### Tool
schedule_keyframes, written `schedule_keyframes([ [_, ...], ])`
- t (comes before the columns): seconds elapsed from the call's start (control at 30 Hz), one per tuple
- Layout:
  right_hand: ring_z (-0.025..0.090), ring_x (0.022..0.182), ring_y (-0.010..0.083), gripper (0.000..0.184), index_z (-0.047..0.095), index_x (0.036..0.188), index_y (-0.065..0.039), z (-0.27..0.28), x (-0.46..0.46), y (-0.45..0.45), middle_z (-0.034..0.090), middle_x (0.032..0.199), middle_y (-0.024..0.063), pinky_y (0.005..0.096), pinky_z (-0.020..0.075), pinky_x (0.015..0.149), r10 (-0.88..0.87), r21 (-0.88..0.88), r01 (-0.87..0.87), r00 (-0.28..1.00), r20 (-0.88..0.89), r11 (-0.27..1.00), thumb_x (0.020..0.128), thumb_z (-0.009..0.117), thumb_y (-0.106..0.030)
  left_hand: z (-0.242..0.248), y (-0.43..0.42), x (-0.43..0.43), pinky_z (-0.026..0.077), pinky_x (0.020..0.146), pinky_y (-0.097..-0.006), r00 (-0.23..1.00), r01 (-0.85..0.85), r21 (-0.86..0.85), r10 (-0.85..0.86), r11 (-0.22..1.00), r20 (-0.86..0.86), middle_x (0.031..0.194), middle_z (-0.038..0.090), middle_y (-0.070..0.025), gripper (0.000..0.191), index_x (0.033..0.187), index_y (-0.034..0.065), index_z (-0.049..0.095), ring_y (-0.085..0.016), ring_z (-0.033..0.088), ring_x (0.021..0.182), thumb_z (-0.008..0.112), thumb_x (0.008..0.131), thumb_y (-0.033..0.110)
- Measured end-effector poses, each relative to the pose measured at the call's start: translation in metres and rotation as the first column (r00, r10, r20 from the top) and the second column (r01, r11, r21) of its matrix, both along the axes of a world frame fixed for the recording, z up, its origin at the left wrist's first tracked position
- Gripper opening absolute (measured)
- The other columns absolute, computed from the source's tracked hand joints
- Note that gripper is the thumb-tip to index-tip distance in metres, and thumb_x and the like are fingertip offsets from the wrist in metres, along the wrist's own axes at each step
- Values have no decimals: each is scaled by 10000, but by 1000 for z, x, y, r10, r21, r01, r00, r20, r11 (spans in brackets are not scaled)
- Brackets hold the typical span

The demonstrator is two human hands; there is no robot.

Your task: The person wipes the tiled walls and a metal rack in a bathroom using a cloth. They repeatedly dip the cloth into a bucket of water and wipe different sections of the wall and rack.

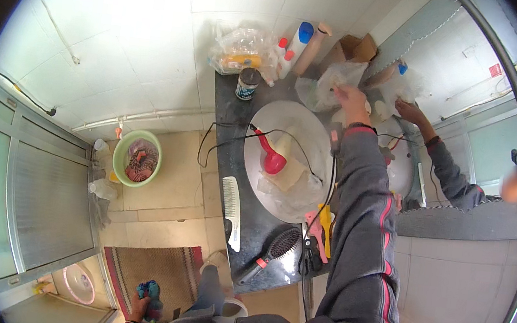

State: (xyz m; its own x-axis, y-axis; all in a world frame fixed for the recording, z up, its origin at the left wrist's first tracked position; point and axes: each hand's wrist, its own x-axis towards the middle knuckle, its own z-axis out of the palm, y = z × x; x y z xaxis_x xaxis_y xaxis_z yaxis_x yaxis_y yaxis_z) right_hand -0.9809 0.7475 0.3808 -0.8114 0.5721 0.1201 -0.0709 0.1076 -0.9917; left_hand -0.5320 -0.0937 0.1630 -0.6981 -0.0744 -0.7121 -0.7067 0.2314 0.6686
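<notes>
My right hand (353, 104) reaches to the back of the dark counter (258, 228), its fingers pinching a clear plastic bag (331, 86). What the bag holds is hard to make out. Low at the left, my left hand (138, 308) grips a blue-teal bundle (152, 297), too small to name exactly. Between the arms lies a white oval washbasin (251, 160). In it rest a pink-red hair dryer (272, 159) with a black cord and crumpled plastic packaging (287, 181). The mirror (438, 134) repeats my right hand at the bag.
A black-lidded jar (247, 83), several bottles (295, 51), a bagged bundle (239, 54) and a cardboard box (347, 52) line the back. A white comb (231, 211), black hairbrush (279, 250) and yellow comb (325, 226) lie forward. A green tub (118, 164) of cloth stands on the floor.
</notes>
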Motion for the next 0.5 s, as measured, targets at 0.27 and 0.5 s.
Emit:
schedule_keyframes([
  [0.27, 660, 714, 226, 126, 695, 786, -69, 67, 1, 0, 684, 746, 57, 355, 516, 664, -490, 742, 171, 840, 234, 648, 831, 630, -167, 12, 6, -22, 495, 741, -370, 998, 29, -49, -26, 998, 59, 955, 638, -139, 487, 1124, -24, 562, -275, 616, 850, 601, 677, 165],
  [0.5, 650, 744, 325, 150, 696, 843, -80, 147, -61, 44, 685, 808, 133, 405, 503, 706, -410, 692, 649, 751, -517, 317, 806, 629, -208, 20, 24, -44, 503, 777, -377, 990, 120, -173, -105, 978, 92, 986, 646, -147, 496, 1138, -9, 565, -288, 627, 890, 604, 681, 181],
])
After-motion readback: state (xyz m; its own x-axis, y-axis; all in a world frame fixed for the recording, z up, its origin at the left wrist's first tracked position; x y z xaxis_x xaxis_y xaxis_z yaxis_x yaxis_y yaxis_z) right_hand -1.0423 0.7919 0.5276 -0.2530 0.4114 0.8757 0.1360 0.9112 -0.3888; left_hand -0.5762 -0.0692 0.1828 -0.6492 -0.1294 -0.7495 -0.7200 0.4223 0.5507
